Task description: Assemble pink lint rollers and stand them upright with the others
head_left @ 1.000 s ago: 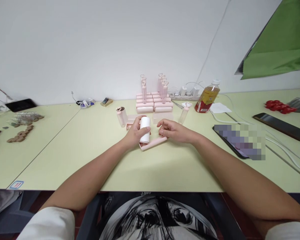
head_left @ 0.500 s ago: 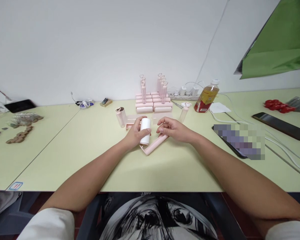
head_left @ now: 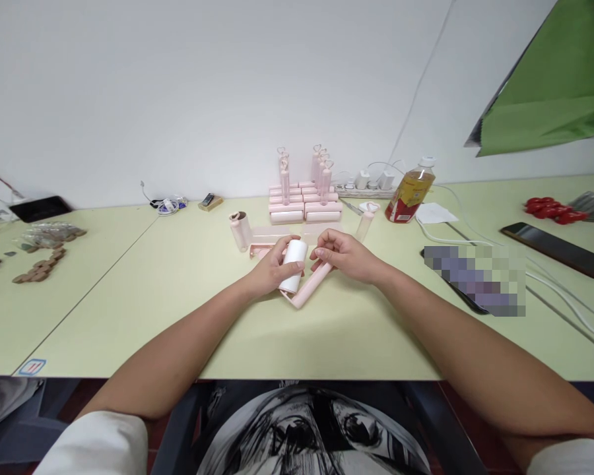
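Gripping the white roller (head_left: 295,254) in the left hand (head_left: 273,269) while the right hand (head_left: 344,256) pinches the pink handle (head_left: 313,286), just right of the roller, could twist the roller loose if thumb pressure goes uneven.

Left arm (head_left: 173,340) and right arm (head_left: 450,320) are stretched forward, kinda angled inward. Left hand (head_left: 273,269) is curled into a grip, thumb laid across; right hand (head_left: 345,256) is held near, fingers bent.
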A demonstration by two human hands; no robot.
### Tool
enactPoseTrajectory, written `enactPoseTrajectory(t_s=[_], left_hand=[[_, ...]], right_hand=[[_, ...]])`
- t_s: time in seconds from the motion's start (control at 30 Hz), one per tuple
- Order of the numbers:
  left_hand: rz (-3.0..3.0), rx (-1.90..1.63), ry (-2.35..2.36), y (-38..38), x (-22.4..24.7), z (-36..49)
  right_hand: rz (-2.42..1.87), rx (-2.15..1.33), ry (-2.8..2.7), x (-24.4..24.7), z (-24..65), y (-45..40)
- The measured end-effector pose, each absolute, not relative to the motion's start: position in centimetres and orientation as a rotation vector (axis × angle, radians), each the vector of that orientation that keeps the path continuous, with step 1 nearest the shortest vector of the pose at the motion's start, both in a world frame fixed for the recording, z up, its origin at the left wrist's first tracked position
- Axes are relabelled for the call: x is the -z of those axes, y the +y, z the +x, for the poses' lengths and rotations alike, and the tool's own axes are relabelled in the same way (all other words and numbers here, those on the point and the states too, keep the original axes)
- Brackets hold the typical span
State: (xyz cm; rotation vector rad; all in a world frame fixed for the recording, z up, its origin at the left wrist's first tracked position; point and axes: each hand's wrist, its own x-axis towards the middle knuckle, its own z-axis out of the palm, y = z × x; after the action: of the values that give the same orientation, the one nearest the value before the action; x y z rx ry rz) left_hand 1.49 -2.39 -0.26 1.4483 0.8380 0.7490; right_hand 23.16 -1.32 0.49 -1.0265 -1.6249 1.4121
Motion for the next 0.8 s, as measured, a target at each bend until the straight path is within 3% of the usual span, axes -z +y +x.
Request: enactPoseTrajectory(t_s=[0.6, 0.8], left_hand=[[1.556, -0.614, 0.717, -1.9, 0.3, 0.3], [1.841, -0.572, 0.699, -1.7, -0.5, -0.2]], right_hand=[[-0.914, -1.349, -1.716, -0.3, 22.3, -1.8], [-0.932, -1.687, -1.549, -0.6, 22.6, -2.1]])
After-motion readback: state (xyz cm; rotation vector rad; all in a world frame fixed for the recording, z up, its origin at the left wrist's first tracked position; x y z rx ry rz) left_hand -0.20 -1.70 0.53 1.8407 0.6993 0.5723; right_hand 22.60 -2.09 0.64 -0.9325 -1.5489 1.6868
